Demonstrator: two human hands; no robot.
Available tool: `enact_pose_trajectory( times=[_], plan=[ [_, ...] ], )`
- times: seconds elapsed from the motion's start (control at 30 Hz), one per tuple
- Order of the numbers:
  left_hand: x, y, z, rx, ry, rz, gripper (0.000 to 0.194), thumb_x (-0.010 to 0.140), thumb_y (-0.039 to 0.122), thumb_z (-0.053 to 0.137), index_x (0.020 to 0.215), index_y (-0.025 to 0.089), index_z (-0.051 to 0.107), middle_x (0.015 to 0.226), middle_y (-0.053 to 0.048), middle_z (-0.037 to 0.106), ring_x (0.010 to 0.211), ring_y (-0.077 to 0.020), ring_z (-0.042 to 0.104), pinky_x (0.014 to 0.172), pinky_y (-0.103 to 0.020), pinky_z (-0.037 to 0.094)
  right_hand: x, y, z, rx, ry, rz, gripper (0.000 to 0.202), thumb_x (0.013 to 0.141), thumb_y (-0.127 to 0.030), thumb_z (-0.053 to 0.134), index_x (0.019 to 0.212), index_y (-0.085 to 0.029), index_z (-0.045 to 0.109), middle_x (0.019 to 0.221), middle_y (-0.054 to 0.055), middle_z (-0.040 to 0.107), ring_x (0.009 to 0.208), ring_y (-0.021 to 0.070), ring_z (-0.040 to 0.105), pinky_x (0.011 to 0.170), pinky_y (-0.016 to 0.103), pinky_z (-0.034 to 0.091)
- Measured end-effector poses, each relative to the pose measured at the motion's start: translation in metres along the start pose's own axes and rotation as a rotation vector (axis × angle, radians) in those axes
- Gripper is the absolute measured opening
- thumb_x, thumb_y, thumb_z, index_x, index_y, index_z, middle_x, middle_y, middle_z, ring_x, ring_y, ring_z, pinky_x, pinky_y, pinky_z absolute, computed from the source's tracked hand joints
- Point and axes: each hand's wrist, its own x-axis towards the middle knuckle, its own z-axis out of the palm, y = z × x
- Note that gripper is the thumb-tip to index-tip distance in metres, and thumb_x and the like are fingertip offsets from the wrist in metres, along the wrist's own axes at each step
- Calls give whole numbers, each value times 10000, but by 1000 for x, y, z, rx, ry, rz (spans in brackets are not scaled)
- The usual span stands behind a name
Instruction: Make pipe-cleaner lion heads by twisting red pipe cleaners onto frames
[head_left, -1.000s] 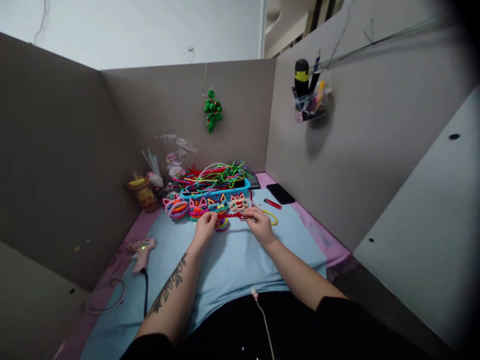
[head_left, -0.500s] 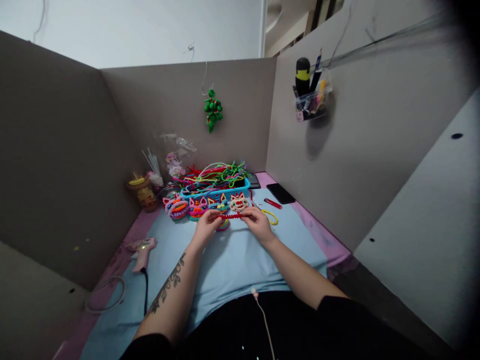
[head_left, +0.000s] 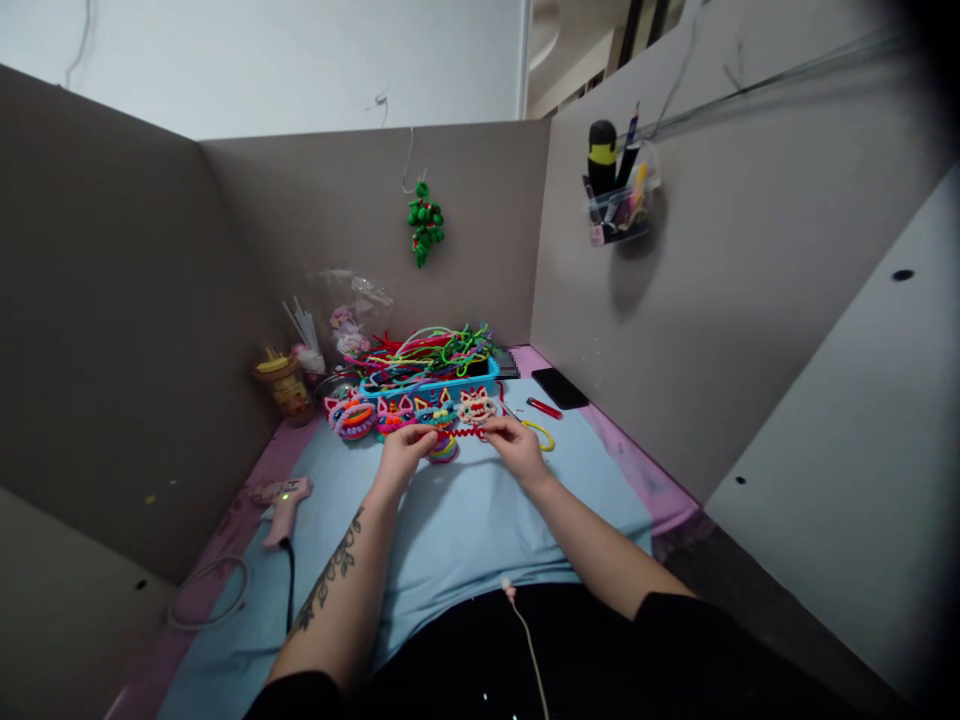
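Observation:
A coiled red pipe cleaner (head_left: 463, 433) stretches level between my two hands above the cloth. My left hand (head_left: 407, 447) pinches its left end, and my right hand (head_left: 513, 446) pinches the other end. Behind them stand several colourful pipe-cleaner animal heads, among them a purple and orange one (head_left: 351, 416), a pink one (head_left: 395, 413) and a cream one (head_left: 476, 406). A small rainbow-striped piece (head_left: 442, 449) lies just below the coil, partly covered. Beside my right hand is a yellow loop, perhaps a scissor handle (head_left: 540, 434).
A blue basket (head_left: 431, 386) heaped with pipe cleaners stands at the back. To the left lies a pink glue gun (head_left: 283, 510) with a cord. A phone (head_left: 559, 388) and a red cutter-like tool (head_left: 544, 408) lie right. Grey partitions (head_left: 337, 200) enclose the table.
My left hand has shifted slightly left, and the red coil looks more drawn out, with wider gaps between its turns. My right hand stays nearly in place.

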Motion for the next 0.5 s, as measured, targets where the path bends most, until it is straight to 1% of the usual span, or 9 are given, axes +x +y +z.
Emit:
enact_pose_trajectory(
  times=[0.07, 0.13, 0.23, 0.3, 0.4, 0.5],
  plan=[
    [0, 1, 0, -20, -27, -37, 385, 584, 427, 736, 795, 109, 683, 617, -42, 657, 560, -150, 599, 557, -262, 477, -1, -4, -1, -27, -21, -72, 53, 723, -242, 628, 716, -218, 675, 796, 31, 652, 798, 182, 602, 775, 334, 481],
    [-1, 2, 0, -43, -35, -69, 410, 578, 452, 735, 792, 107, 680, 597, -37, 648, 546, -148, 597, 546, -260, 474, -1, -8, -1, -63, -28, -130, 77, 741, -226, 616, 697, -226, 679, 785, 32, 649, 811, 184, 601, 796, 344, 476],
    [-2, 5, 0, -70, -5, -106, 407, 571, 454, 737, 790, 116, 678, 608, -34, 652, 565, -153, 607, 563, -264, 480, -2, -11, -1, -85, -6, -162, 91, 757, -221, 607, 745, -235, 695, 813, 38, 652, 822, 184, 603, 797, 344, 478],
    [-4, 7, 0, -27, -29, -105, 381, 580, 429, 734, 789, 114, 683, 608, -37, 655, 564, -153, 603, 562, -263, 476, -2, -12, 0, -112, -37, -166, 99, 761, -231, 608, 785, -240, 703, 844, 42, 656, 841, 187, 603, 812, 346, 474],
    [-6, 10, 0, 72, -92, -65, 347, 607, 376, 721, 827, 109, 691, 696, -65, 687, 622, -167, 619, 594, -271, 484, -4, -10, 1, -156, -86, -164, 116, 757, -228, 605, 821, -238, 702, 870, 46, 658, 874, 188, 599, 839, 350, 465],
    [-7, 11, -6, 130, -112, -20, 339, 632, 334, 701, 895, 120, 684, 827, -81, 707, 734, -190, 641, 672, -289, 498, -4, -8, 3, -166, -64, -126, 120, 741, -210, 603, 821, -215, 692, 890, 52, 655, 884, 187, 596, 826, 344, 468]
  ],
)
